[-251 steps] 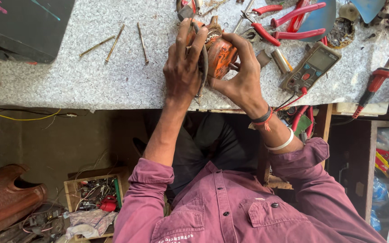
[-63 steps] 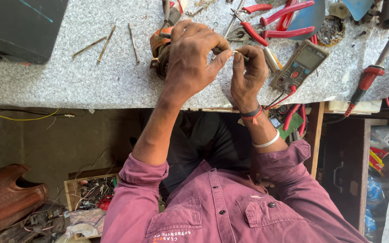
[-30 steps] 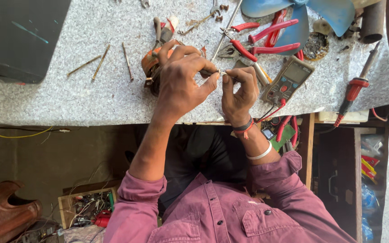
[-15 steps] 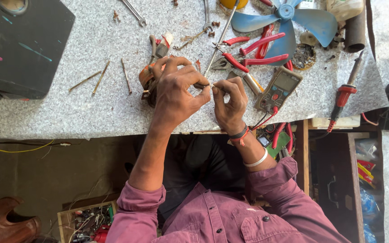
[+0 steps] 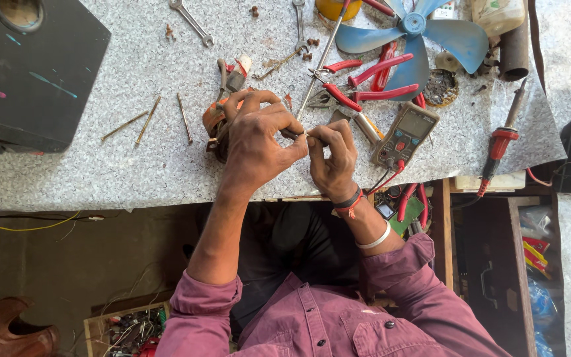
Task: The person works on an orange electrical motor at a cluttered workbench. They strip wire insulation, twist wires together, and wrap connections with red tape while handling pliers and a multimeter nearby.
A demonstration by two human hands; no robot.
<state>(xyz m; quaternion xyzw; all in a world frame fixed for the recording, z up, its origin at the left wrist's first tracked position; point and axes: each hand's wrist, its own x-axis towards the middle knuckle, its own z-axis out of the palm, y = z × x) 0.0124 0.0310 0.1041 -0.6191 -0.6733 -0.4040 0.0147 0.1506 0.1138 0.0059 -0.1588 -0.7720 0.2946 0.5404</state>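
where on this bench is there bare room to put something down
The widest bare patch of the speckled bench runs along its near edge, between the black box and the left hand. A smaller one lies past the soldering iron. Around the red pliers, multimeter and blue fan blade it is crowded.

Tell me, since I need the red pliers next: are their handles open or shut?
Open. The red pliers lie on the worktop with both handles splayed apart.

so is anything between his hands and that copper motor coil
Nothing visible. The left hand lies on the coil, covering most of it; the right hand meets the left's fingertips just beside it, pinching something too small to tell.
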